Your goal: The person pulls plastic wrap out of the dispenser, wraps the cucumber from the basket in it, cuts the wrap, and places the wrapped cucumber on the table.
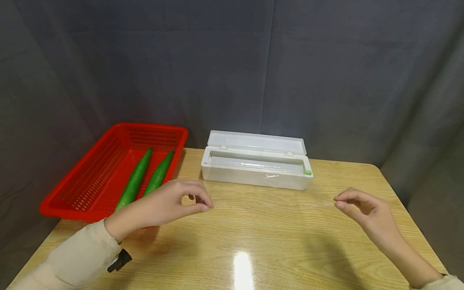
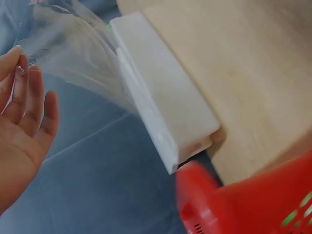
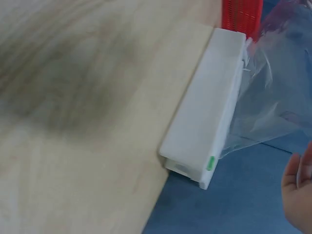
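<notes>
My left hand [image 1: 177,203] pinches one corner of a sheet of clear cling film [image 2: 80,53] between thumb and fingertips, in front of the red basket's right side. My right hand [image 1: 369,215] pinches the film's other corner, out to the right above the table. The film stretches from both hands back to a long white cling film box [image 1: 253,179], whose lid [image 1: 257,143] stands open at the back. A white roll [image 1: 257,164] lies inside it. In the right wrist view the film [image 3: 273,107] spreads from the box; part of the right hand [image 3: 300,195] is cut off.
A red plastic basket [image 1: 103,129] stands at the table's left, holding two long cucumbers [image 1: 135,177], partly behind the left forearm. A green slider [image 1: 307,172] sits at the box's right end. Grey curtains [image 1: 232,72] hang behind the wooden table [image 1: 268,237].
</notes>
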Demonstrator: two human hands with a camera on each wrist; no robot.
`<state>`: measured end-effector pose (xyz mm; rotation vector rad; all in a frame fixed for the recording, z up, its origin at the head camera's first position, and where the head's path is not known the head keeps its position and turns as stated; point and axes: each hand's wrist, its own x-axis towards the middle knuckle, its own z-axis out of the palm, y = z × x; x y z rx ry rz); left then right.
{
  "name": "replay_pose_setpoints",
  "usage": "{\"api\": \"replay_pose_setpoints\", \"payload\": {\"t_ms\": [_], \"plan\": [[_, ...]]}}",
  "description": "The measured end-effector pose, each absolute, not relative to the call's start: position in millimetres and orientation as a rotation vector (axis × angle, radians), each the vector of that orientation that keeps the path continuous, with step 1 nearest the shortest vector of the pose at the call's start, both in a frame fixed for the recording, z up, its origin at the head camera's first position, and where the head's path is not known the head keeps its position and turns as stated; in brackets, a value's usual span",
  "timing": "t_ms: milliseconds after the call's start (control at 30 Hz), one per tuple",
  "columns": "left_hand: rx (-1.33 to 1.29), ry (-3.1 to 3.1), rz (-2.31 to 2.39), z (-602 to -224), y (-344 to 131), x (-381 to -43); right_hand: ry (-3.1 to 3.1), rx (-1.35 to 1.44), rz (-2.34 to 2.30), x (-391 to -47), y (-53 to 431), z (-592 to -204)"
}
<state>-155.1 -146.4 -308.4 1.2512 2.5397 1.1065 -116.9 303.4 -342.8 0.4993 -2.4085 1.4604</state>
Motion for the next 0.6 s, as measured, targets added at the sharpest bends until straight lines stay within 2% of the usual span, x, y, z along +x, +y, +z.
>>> {"api": "replay_pose_setpoints", "payload": {"t_ms": [600], "plan": [[1.093, 2.519, 0.878, -369, -148, -140, -2.712, 0.739, 1.361, -106, 303, -399]]}}
